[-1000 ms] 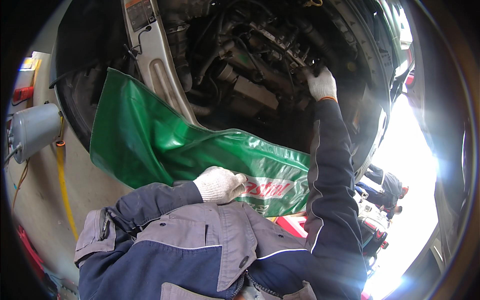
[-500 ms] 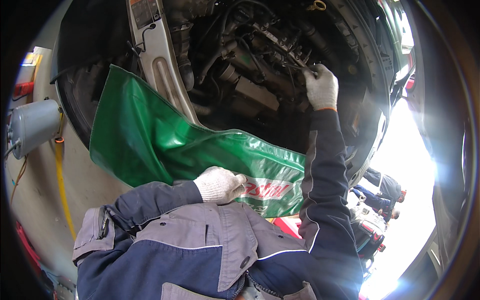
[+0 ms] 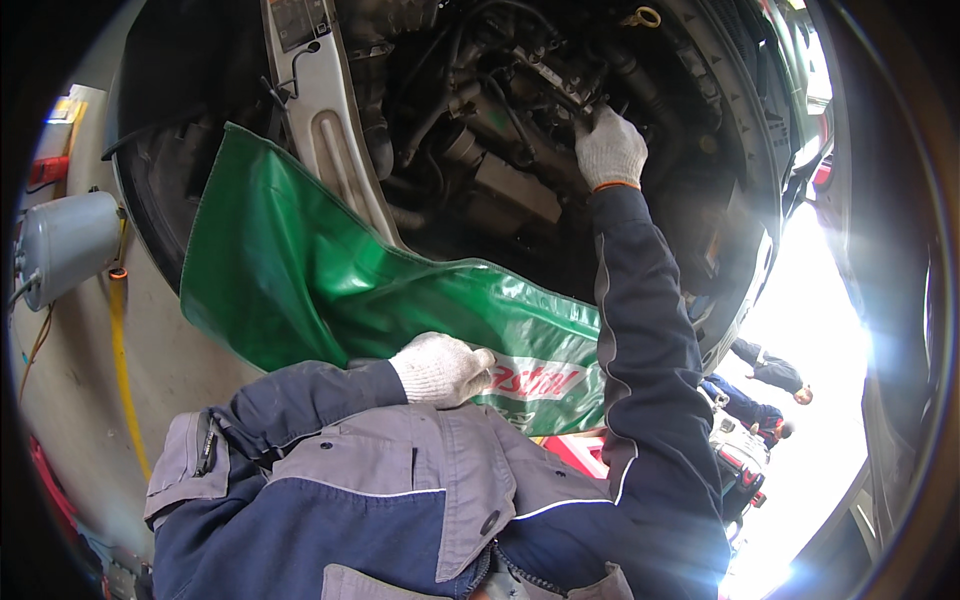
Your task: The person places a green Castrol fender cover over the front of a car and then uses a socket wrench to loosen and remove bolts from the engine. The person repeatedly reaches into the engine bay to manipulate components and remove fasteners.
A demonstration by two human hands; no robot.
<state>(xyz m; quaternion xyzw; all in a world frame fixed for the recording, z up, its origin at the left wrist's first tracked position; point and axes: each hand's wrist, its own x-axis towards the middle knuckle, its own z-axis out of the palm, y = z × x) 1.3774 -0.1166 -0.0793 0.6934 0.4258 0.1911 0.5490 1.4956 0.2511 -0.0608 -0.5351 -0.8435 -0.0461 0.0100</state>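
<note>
“Your right hand in its white knitted glove (image 3: 612, 150) has shifted left in the head view since half a second ago, and its fingers are now at the lower end of the long grey metal rail (image 3: 548, 75). Your left hand, gloved the same way (image 3: 440, 370), has stayed where it was.”

“Does the right one have hold of something?”

“Can't tell. Your fingertips point down among the shadowed fittings, and your own knuckles hide them. The rail sits on the dark, grimy engine (image 3: 515, 187), well beyond the upper edge of the glossy green vinyl cover (image 3: 300, 265).”

“And your left?”

“Its fingers are loosely curled, just in front of your jacket and over the cover's lower edge. Whether they close fully, or pinch that edge, doesn't show.”

“How far along are you, then?”

“The cover is already laid along the near side of the bay, beside the pale metal panel (image 3: 325, 130). With your right hand among the fittings, I'd judge the work at the rail under way. Which fittings you've dealt with, and which are left, is too dark to make out.”
</note>
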